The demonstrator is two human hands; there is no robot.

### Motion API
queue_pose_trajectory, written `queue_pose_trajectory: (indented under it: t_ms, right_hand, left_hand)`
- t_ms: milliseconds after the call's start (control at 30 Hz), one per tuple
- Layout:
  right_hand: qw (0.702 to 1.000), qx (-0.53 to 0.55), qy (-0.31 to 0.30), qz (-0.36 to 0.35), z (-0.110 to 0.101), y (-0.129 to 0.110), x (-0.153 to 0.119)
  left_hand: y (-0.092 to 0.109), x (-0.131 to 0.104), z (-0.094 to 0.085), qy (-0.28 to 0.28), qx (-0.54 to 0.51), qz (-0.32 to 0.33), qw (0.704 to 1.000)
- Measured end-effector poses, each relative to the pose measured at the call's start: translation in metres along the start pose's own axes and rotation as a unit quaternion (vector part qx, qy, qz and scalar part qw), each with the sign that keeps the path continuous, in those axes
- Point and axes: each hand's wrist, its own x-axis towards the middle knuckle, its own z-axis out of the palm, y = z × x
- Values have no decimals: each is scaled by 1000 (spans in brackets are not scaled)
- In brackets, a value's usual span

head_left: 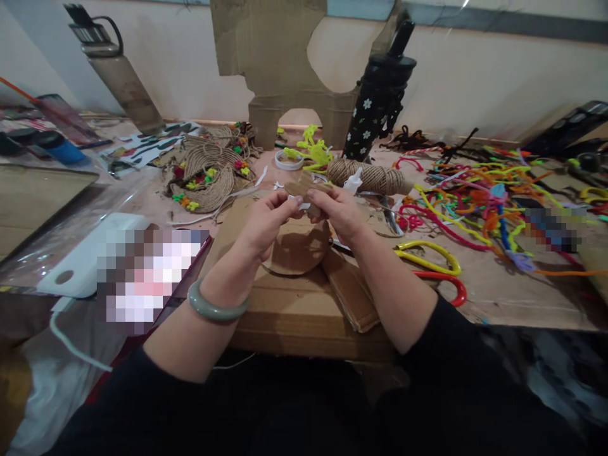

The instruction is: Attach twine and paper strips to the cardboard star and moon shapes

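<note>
Close together over the cardboard, my two hands are closed in pinches. My right hand [338, 212] grips a small cut cardboard piece [306, 185] with a rounded edge. A small white strip [300, 205] shows by the thumb of my left hand [268, 221], which pinches it against the piece; the left fingertips are partly hidden. Below lies a round cardboard disc [299, 248] on a larger cardboard sheet [256, 297]. Scissors with yellow and red handles [430, 256] lie by my right forearm, their blades partly covered.
A twine roll [365, 175], white tape ring [289, 159] and flowered black bottle [368, 120] stand beyond my hands. Tangled pipe cleaners [475, 209] spread right. Coiled twine with coloured bits [204, 171], a lit phone [152, 278] and white power bank [90, 259] lie left.
</note>
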Motion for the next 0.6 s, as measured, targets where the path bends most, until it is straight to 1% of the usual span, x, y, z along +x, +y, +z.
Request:
queue_pose_trajectory:
  t_ms: [133,333,467,600]
  right_hand:
    - [1000,9,-4,-2,0,0,0]
    - [1000,11,-6,-4,-1,3,1]
    - [1000,10,2,-15,0,4,3]
    - [1000,12,3,-12,0,3,2]
  left_hand:
    - [-3,1,-2,-1,5,15,1000]
    - [-5,2,-1,-3,-8,18,1000]
    - [-4,2,-1,9,-5,13,1000]
    - [-5,4,-2,24,-4,24,999]
